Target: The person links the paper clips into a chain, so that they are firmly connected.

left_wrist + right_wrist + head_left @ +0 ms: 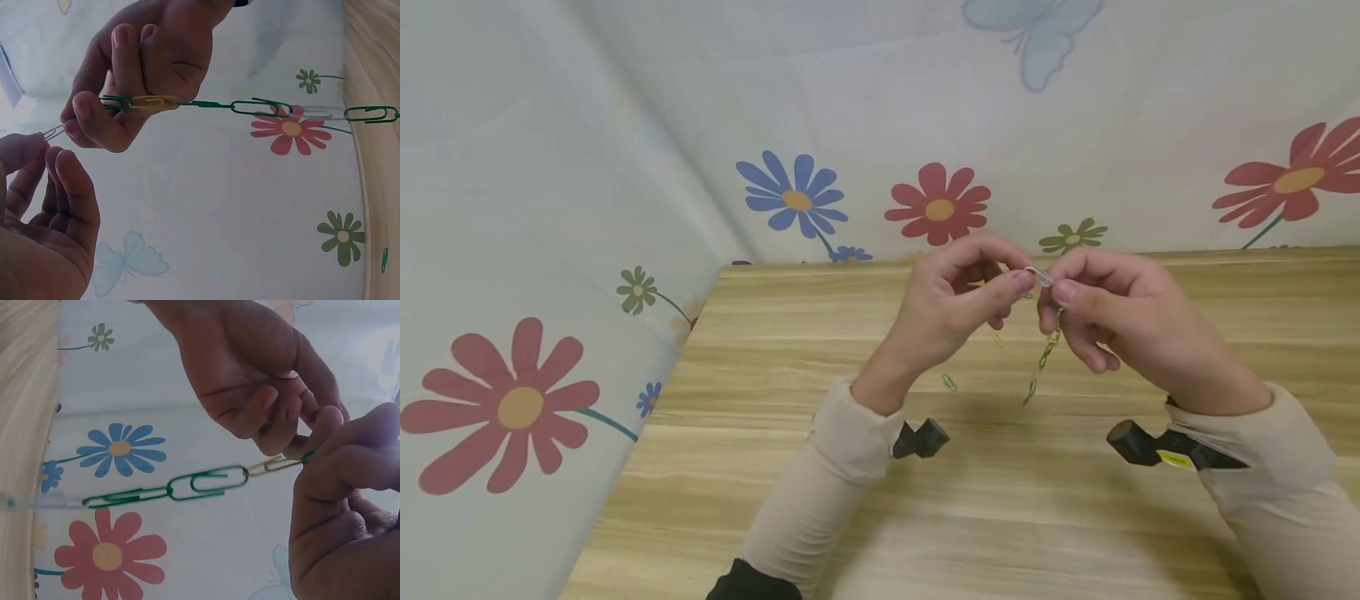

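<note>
My left hand (951, 296) pinches one end of a pale wire paper clip (1037, 273) between thumb and forefinger. Opposite it, the thumb and forefinger of my right hand (1138, 304) pinch the joint where that clip meets a paper clip chain (1043, 358). The chain hangs below my right hand, its links green, yellow and whitish. In the left wrist view a yellow link (153, 102) shows near the right fingers, with green links (261, 108) further along. The right wrist view shows a green link (209, 481) beneath the yellow one. My fingertips hide the joint itself.
On the wooden table (760, 375) lie a loose green paper clip (950, 382) and a yellow one (997, 339). A flower-printed cloth (865, 100) rises behind the table and along its left side. Black wrist mounts (1138, 443) jut from under both sleeves.
</note>
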{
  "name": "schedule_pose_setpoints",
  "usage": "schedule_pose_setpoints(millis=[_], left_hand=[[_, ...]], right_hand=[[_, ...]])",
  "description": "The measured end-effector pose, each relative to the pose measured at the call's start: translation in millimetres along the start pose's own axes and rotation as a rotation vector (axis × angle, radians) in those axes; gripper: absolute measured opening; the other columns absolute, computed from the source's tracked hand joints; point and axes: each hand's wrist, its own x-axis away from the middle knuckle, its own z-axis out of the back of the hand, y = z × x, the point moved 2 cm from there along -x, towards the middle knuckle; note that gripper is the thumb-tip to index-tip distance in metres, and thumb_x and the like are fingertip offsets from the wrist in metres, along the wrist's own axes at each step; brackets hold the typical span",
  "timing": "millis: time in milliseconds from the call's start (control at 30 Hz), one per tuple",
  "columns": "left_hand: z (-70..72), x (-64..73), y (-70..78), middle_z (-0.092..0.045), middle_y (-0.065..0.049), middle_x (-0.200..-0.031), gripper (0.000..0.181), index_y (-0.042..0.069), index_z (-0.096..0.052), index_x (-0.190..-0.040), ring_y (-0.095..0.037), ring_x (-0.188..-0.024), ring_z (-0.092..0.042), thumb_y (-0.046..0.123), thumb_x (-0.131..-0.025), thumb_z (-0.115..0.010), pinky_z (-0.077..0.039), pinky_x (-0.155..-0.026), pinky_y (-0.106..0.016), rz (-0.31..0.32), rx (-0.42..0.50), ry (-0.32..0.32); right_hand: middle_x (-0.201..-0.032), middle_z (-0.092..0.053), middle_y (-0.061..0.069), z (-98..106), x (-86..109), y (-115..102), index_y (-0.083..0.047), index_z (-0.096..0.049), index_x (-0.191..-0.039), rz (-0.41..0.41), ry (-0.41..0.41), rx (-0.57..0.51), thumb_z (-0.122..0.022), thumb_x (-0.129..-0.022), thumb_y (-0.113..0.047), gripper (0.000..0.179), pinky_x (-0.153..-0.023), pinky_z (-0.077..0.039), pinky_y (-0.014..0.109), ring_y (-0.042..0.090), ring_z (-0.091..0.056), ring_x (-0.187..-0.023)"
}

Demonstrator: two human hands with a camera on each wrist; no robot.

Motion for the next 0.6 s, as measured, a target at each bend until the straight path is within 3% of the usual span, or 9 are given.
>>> schedule_pose_setpoints(millis=[100, 200, 433, 533, 600], left_hand=[[0.7, -0.3, -5.6, -0.055, -0.012, -0.080, 0.013, -0.008, -0.058, -0.101, -0.028, -0.058, -0.048, -0.006, -0.088, -0.057, -0.048, -0.051, -0.036, 0.011, 0.008, -0.008], [5.1, -3.1, -22.0, -0.057, -0.014, -0.089, 0.018, -0.005, -0.058, -0.107, -0.031, -0.062, -0.051, 0.001, -0.090, -0.056, -0.049, -0.053, -0.039, 0.086, -0.024, -0.014], [19.8, -1.2, -86.9, -0.060, -0.006, -0.095, 0.016, 0.010, -0.062, -0.106, -0.026, -0.076, -0.058, 0.021, -0.095, -0.058, -0.053, -0.066, -0.037, 0.513, -0.264, -0.053], [21.6, -0.3, -107.4, -0.061, -0.004, -0.092, 0.015, 0.011, -0.064, -0.104, -0.025, -0.078, -0.059, 0.021, -0.095, -0.058, -0.053, -0.066, -0.037, 0.634, -0.371, -0.097], [21.4, -0.8, -118.6, -0.061, -0.003, -0.091, 0.014, 0.009, -0.065, -0.102, -0.023, -0.078, -0.058, 0.020, -0.094, -0.058, -0.051, -0.065, -0.035, 0.683, -0.478, -0.134]], right_hand=[[-0.083, -0.054, 0.016, 3.1, 1.3, -2.0, 0.010, -0.052, -0.101, 0.003, 0.036, -0.029, -0.036, -0.098, 0.009, 0.017, -0.033, -0.025, 0.035, 0.021, -0.039, -0.041], [-0.082, -0.055, 0.016, 7.5, 2.6, -7.6, 0.010, -0.053, -0.098, 0.026, 0.088, -0.045, -0.037, -0.097, 0.010, 0.016, -0.032, -0.024, 0.034, 0.022, -0.039, -0.041], [-0.082, -0.056, 0.018, 14.5, 7.4, -17.0, 0.014, -0.053, -0.099, 0.067, 0.117, -0.095, -0.035, -0.095, 0.014, 0.018, -0.033, -0.024, 0.033, 0.022, -0.039, -0.041], [-0.079, -0.054, 0.017, 15.6, 7.9, -19.3, 0.014, -0.053, -0.099, 0.096, 0.100, -0.107, -0.034, -0.094, 0.016, 0.020, -0.033, -0.023, 0.031, 0.021, -0.038, -0.041], [-0.075, -0.052, 0.015, 16.4, 7.9, -20.9, 0.013, -0.053, -0.099, 0.115, 0.098, -0.105, -0.034, -0.094, 0.017, 0.021, -0.033, -0.023, 0.030, 0.020, -0.036, -0.041]])
